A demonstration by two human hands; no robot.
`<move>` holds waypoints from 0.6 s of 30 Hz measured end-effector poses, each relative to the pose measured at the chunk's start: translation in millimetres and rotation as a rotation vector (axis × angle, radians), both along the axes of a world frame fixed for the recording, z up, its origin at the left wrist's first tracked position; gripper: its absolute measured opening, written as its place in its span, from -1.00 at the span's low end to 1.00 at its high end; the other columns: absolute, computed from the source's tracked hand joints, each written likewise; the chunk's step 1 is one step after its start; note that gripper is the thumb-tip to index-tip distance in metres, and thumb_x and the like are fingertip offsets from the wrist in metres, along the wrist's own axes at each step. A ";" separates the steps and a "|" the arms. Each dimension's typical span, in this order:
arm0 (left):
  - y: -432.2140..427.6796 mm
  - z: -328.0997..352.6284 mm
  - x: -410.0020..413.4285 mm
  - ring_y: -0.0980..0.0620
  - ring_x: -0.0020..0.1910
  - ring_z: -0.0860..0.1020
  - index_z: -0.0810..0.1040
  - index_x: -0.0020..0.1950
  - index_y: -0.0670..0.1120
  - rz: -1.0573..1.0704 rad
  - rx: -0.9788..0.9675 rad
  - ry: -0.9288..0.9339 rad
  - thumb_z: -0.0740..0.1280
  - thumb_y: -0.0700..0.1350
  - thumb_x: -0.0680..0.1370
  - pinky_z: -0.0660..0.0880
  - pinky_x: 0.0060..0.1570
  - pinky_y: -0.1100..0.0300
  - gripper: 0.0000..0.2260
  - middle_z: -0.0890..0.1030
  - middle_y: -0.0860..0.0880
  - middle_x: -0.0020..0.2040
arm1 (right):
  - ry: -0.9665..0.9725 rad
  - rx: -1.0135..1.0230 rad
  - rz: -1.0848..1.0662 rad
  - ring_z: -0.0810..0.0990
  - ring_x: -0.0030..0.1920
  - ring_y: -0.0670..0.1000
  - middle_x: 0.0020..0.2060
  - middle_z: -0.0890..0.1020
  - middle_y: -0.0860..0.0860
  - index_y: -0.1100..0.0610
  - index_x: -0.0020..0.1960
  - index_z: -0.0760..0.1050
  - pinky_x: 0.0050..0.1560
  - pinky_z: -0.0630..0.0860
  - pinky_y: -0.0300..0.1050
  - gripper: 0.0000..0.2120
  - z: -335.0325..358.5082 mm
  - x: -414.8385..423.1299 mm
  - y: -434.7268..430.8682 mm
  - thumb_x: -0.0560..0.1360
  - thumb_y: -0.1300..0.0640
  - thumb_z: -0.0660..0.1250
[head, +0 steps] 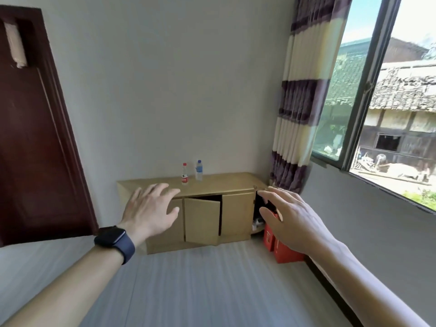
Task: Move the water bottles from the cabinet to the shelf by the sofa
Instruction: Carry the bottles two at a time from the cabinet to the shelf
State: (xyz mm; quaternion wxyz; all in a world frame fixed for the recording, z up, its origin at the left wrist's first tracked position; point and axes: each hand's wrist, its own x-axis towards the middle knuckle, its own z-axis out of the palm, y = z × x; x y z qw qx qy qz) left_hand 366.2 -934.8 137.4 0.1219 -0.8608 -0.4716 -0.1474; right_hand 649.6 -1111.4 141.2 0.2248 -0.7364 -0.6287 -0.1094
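Note:
Two small water bottles stand upright on top of a low tan cabinet (pixel 221 182) against the far wall. The red-capped bottle (pixel 185 174) has a red label; the blue-capped bottle (pixel 199 171) stands just right of it. Both my hands reach forward, still well short of the cabinet. My left hand (pixel 151 210), with a dark watch on its wrist, has its fingers spread and holds nothing. My right hand (pixel 290 215) is likewise spread and empty. One middle cabinet door hangs ajar.
A dark wooden door (pixel 35 138) is at the left. Red boxes (pixel 280 246) sit on the floor by the cabinet's right end. A striped curtain (pixel 299 114) and a window (pixel 389 102) fill the right side. The floor is grey.

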 end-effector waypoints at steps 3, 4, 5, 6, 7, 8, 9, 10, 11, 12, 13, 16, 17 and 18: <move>65.3 3.3 18.0 -0.02 0.48 0.27 0.28 0.51 0.16 -0.006 -0.003 0.007 0.15 0.21 0.57 0.22 0.43 -0.07 -0.50 0.31 0.02 0.51 | -0.002 0.008 -0.017 0.22 0.50 -0.07 0.48 0.34 -0.18 -0.21 0.48 0.29 0.47 0.23 -0.08 -0.56 6.0 18.3 65.2 0.61 -0.20 0.12; 85.3 3.5 23.8 -0.02 0.48 0.27 0.27 0.51 0.16 -0.009 -0.007 0.012 0.14 0.21 0.58 0.21 0.44 -0.07 -0.50 0.31 0.03 0.51 | 0.004 0.009 -0.020 0.21 0.50 -0.07 0.48 0.33 -0.18 -0.21 0.47 0.30 0.47 0.23 -0.08 -0.57 7.2 23.5 85.2 0.61 -0.20 0.12; 104.3 2.9 29.9 -0.01 0.48 0.26 0.27 0.51 0.17 -0.011 -0.012 0.021 0.14 0.22 0.58 0.20 0.44 -0.07 -0.50 0.30 0.03 0.52 | 0.012 0.009 -0.022 0.21 0.50 -0.07 0.48 0.33 -0.17 -0.21 0.47 0.30 0.48 0.22 -0.07 -0.57 7.5 28.7 105.1 0.61 -0.20 0.12; 122.7 1.6 35.7 -0.01 0.49 0.25 0.26 0.52 0.17 -0.012 -0.015 0.030 0.13 0.22 0.58 0.19 0.45 -0.07 -0.50 0.29 0.04 0.52 | 0.020 0.009 -0.022 0.20 0.51 -0.07 0.49 0.33 -0.17 -0.21 0.47 0.30 0.48 0.22 -0.06 -0.57 7.1 34.3 125.6 0.61 -0.19 0.12; 141.2 -0.5 41.4 -0.01 0.49 0.24 0.25 0.52 0.18 -0.013 -0.016 0.036 0.13 0.22 0.58 0.19 0.45 -0.08 -0.50 0.29 0.05 0.52 | 0.025 0.012 -0.020 0.20 0.51 -0.07 0.49 0.33 -0.16 -0.20 0.47 0.30 0.49 0.22 -0.05 -0.56 6.4 39.6 146.7 0.61 -0.19 0.12; 160.3 -2.9 46.8 0.00 0.50 0.23 0.25 0.52 0.19 -0.015 -0.017 0.038 0.12 0.22 0.58 0.18 0.46 -0.07 -0.51 0.28 0.06 0.53 | 0.028 0.015 -0.018 0.19 0.51 -0.08 0.49 0.33 -0.16 -0.20 0.47 0.30 0.49 0.22 -0.05 -0.56 5.6 44.7 168.5 0.61 -0.19 0.12; 180.3 -4.7 52.6 0.00 0.50 0.23 0.24 0.52 0.19 -0.015 -0.020 0.036 0.12 0.22 0.59 0.17 0.47 -0.07 -0.51 0.27 0.06 0.53 | 0.032 0.017 -0.012 0.18 0.52 -0.08 0.49 0.33 -0.17 -0.21 0.48 0.29 0.49 0.21 -0.05 -0.56 4.5 49.9 191.4 0.61 -0.19 0.12; 201.4 -6.1 58.1 0.00 0.50 0.22 0.24 0.52 0.20 -0.013 -0.023 0.034 0.11 0.22 0.59 0.16 0.47 -0.06 -0.51 0.27 0.07 0.53 | 0.038 0.018 -0.003 0.17 0.52 -0.09 0.49 0.32 -0.18 -0.21 0.48 0.29 0.50 0.19 -0.06 -0.56 2.7 55.0 214.4 0.61 -0.19 0.12; 223.1 -7.1 64.0 0.01 0.50 0.22 0.24 0.52 0.20 -0.009 -0.019 0.031 0.11 0.22 0.59 0.16 0.47 -0.04 -0.52 0.26 0.08 0.54 | 0.045 0.020 0.008 0.16 0.52 -0.10 0.50 0.31 -0.19 -0.21 0.49 0.28 0.50 0.18 -0.07 -0.56 0.8 60.0 237.8 0.61 -0.18 0.12; 245.2 -7.8 70.2 0.01 0.50 0.23 0.24 0.52 0.20 -0.002 -0.011 0.028 0.11 0.22 0.59 0.17 0.46 -0.03 -0.52 0.27 0.08 0.53 | 0.046 0.025 0.020 0.15 0.52 -0.11 0.49 0.31 -0.20 -0.21 0.49 0.28 0.50 0.18 -0.08 -0.56 -1.4 65.5 261.3 0.62 -0.18 0.11; 267.6 -8.3 76.7 0.01 0.49 0.24 0.25 0.52 0.20 0.007 0.000 0.026 0.11 0.22 0.59 0.18 0.45 -0.02 -0.52 0.27 0.09 0.53 | 0.048 0.028 0.035 0.15 0.52 -0.12 0.49 0.30 -0.21 -0.21 0.49 0.28 0.49 0.18 -0.08 -0.56 -4.3 71.9 285.8 0.62 -0.18 0.11; 337.5 -9.6 98.4 0.01 0.48 0.26 0.24 0.52 0.21 0.045 -0.006 0.018 0.11 0.22 0.60 0.19 0.44 -0.01 -0.52 0.28 0.09 0.52 | 0.059 0.040 0.070 0.16 0.51 -0.12 0.47 0.32 -0.23 -0.22 0.48 0.29 0.48 0.22 -0.05 -0.57 -13.6 96.8 365.0 0.62 -0.20 0.11; 361.9 -9.9 105.5 0.01 0.48 0.26 0.24 0.52 0.22 0.057 -0.007 0.026 0.11 0.22 0.60 0.19 0.43 -0.01 -0.52 0.29 0.09 0.52 | 0.057 0.041 0.081 0.17 0.51 -0.11 0.47 0.33 -0.22 -0.22 0.48 0.28 0.47 0.24 -0.03 -0.56 -15.8 105.5 392.6 0.61 -0.21 0.11; 387.0 -9.8 112.0 0.01 0.47 0.27 0.24 0.51 0.22 0.073 -0.007 0.035 0.11 0.23 0.59 0.20 0.43 -0.01 -0.53 0.29 0.09 0.52 | 0.060 0.032 0.091 0.16 0.52 -0.10 0.48 0.33 -0.21 -0.23 0.48 0.27 0.47 0.24 -0.02 -0.56 -16.7 114.6 421.6 0.61 -0.21 0.10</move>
